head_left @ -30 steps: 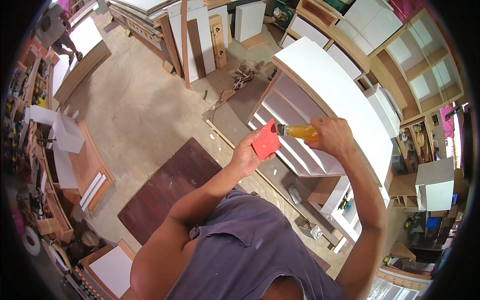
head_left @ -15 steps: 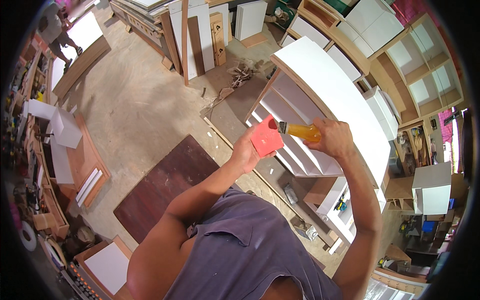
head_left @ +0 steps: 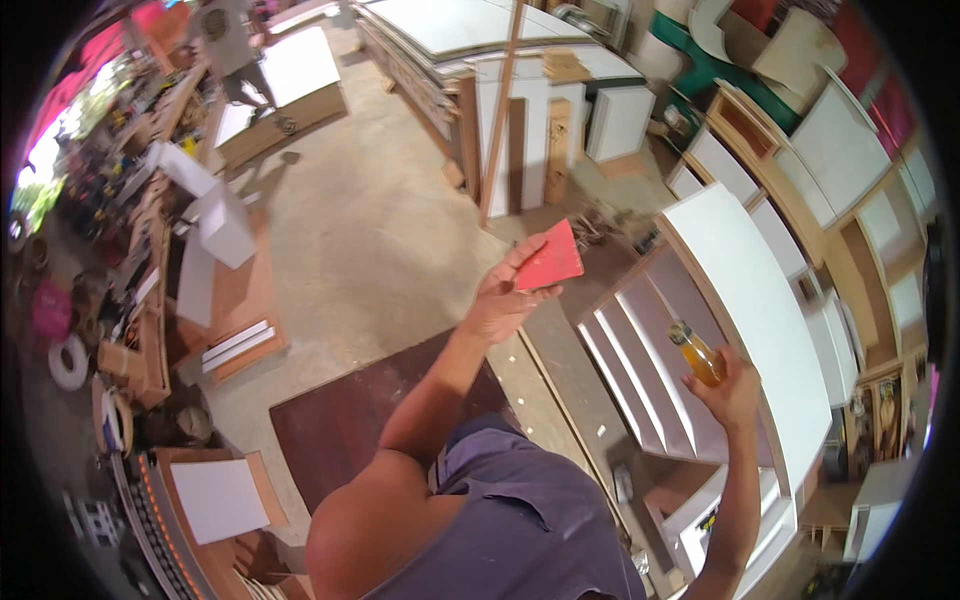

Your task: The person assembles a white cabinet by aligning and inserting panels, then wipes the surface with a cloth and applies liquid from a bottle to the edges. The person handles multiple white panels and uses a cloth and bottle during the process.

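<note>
A: Spreader [head_left: 548,262] and bottle [head_left: 696,352] are apart now, nothing visibly spread on the white shelf unit [head_left: 745,300] yet.
B: Grips?
A: Left hand [head_left: 500,300] pinches the flat red plastic card, raised far left of the unit. Right hand [head_left: 735,392] wraps the small amber-filled bottle, near its top panel.

The right hand [head_left: 735,390] covered the lower part of the bottle [head_left: 696,352], so its base could not be told. The left hand [head_left: 500,300] hid the near corner of the red card [head_left: 548,262]. At upper left, a person [head_left: 228,45] was cut off by the frame's rim.
</note>
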### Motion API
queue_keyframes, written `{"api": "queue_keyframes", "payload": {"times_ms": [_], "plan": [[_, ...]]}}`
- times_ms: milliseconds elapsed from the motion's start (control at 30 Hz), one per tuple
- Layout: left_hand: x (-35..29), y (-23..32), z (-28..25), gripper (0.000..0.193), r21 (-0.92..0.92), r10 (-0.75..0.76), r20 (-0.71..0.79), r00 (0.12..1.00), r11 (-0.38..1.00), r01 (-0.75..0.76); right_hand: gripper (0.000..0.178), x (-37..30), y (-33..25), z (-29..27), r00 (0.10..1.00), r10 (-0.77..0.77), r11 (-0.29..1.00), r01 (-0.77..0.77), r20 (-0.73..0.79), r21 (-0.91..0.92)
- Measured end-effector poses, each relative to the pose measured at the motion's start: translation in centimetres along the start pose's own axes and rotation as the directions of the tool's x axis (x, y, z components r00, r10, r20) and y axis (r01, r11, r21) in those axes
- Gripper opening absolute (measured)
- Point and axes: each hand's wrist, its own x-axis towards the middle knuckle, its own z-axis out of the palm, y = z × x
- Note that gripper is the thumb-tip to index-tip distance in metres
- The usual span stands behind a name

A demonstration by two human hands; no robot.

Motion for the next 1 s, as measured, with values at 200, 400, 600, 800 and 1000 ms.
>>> {"api": "queue_keyframes", "payload": {"times_ms": [200,400,600,800,1000], "plan": [[-2.9,-8.1,-4.7,0.051,-0.230,-0.363,-0.468,0.806,0.930,0.286,0.051,2.3,-0.7,0.1,0.990,-0.123,0.962,0.135,0.064,-0.237],[-5.9,-14.4,-1.3,0.028,0.062,-0.285,-0.373,0.883,0.942,0.330,0.048,4.8,-2.2,-0.2,0.951,-0.175,0.913,0.254,0.256,-0.320],[-4.7,-13.6,2.1,0.028,-0.013,-0.360,-0.366,0.858,0.924,0.382,0.047,5.9,-2.8,0.2,0.918,-0.164,0.871,0.306,0.361,-0.384],[-4.5,-15.3,2.5,0.029,0.081,-0.224,-0.370,0.901,0.959,0.271,0.046,6.2,-2.3,0.3,0.916,-0.184,0.856,0.328,0.357,-0.399],[-4.0,-15.6,3.2,0.032,0.041,-0.261,-0.329,0.908,0.956,0.290,0.048,5.9,-1.8,0.1,0.925,-0.161,0.878,0.293,0.343,-0.379]]}}
